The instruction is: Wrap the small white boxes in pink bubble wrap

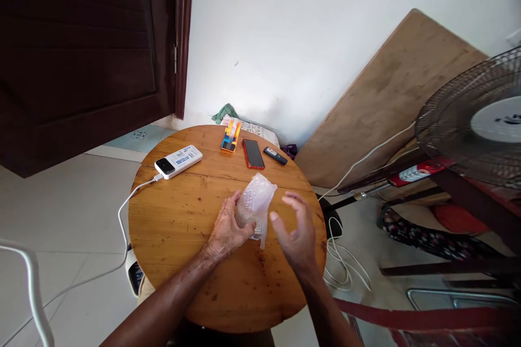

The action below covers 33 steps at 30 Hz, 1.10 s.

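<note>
A small package in clear bubble wrap (257, 195) lies on the round wooden table (179, 238). Something pale with printed marks shows faintly through its near end; what it is I cannot tell. My left hand (230, 226) grips the package's left side, with the thumb across the near end and the fingers along the edge. Just right of the wrap, my right hand (296, 233) is held apart from it, thumb and fingers spread, holding nothing.
Behind the package are an orange tape dispenser (231, 135), a red-edged phone (253, 153) and a small black device (275, 155). A white power bank (178, 161) with a white cable (121, 217) sits at the left. A fan (476, 119) stands at the right.
</note>
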Each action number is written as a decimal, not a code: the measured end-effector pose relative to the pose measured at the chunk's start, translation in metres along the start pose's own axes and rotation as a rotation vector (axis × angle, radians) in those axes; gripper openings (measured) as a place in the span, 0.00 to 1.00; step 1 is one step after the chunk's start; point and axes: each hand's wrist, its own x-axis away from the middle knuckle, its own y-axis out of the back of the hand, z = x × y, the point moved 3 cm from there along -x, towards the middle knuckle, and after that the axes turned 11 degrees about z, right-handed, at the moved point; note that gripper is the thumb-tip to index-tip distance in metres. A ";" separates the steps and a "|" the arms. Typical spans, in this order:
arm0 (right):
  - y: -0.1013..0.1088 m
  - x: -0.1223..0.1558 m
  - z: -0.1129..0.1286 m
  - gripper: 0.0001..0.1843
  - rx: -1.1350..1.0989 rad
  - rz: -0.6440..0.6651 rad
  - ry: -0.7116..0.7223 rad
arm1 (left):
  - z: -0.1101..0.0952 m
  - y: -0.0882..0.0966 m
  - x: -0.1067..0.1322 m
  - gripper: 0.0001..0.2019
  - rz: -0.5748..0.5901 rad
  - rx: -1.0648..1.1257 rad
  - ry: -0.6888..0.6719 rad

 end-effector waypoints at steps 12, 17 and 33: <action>-0.040 -0.004 -0.040 0.11 -0.045 0.106 -0.037 | -0.008 0.018 -0.004 0.30 -0.115 -0.426 0.133; -0.044 -0.018 -0.087 0.21 -0.125 0.216 -0.252 | -0.011 0.043 -0.016 0.08 -0.157 -0.599 0.343; -0.045 -0.009 -0.098 0.08 -0.133 0.072 -0.092 | -0.013 0.064 -0.021 0.15 -0.088 -0.864 0.431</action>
